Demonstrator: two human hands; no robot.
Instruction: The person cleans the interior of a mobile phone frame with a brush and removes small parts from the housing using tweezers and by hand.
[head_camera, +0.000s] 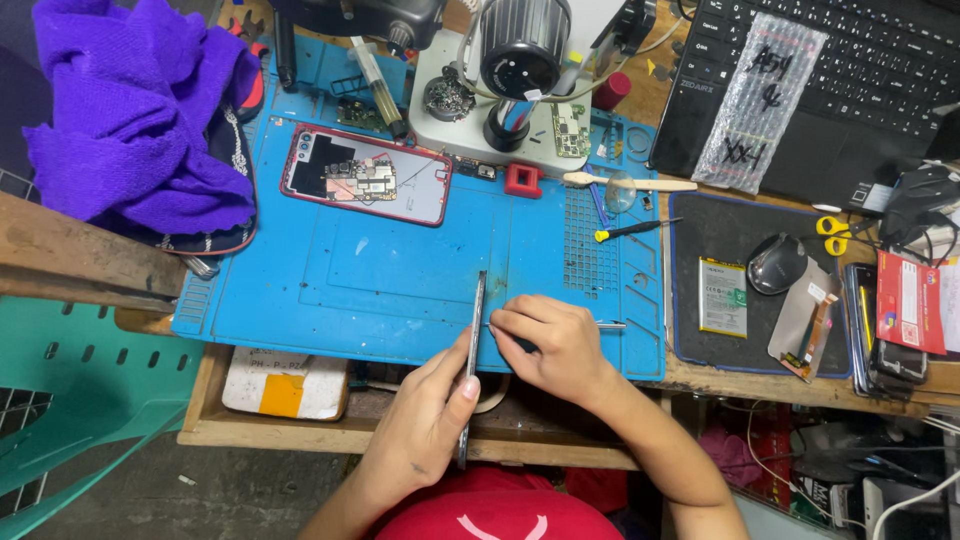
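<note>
My left hand (425, 415) holds a thin dark phone panel (471, 350) on edge, upright over the front edge of the blue work mat (400, 280). My right hand (550, 345) is closed on a slim metal tool (606, 324) whose tip meets the panel's side. An opened red-framed phone (365, 175) with its circuit board exposed lies flat at the back left of the mat, apart from both hands.
A microscope (520, 60) stands at the mat's back. A purple cloth (140, 110) lies at the left. A screwdriver (635, 230), phone battery (722, 297), mouse (777, 264) on a dark pad, scissors (833, 230) and a laptop (830, 70) sit to the right. A green plastic chair (80, 400) is lower left.
</note>
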